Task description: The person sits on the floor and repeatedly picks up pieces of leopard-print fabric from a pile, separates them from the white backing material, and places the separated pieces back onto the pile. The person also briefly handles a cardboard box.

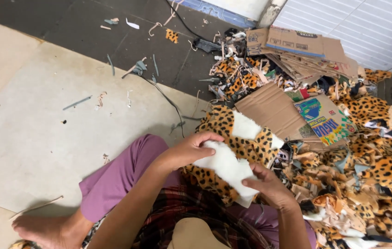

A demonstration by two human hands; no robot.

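Leopard-print plush piece (233, 154) with white fleece patch on lap, over purple trousers (122, 173); likely soft, light, floppy; best pinched at edges; left hand (191, 150) fingers clamped on upper edge; right hand (270, 186) fingers clamped on lower edge; scrap pile (371, 184), cardboard (274, 110) beside on floor (34, 133).

even, soft daylight, fairly bright. no hard glare. faint soft shadow on the pale floor (44, 138) beside the leg (122, 175). focus sharp mid-frame; lap at bottom edge slightly soft. wide-angle bend at the edges, wall (366, 23) lines slanting.
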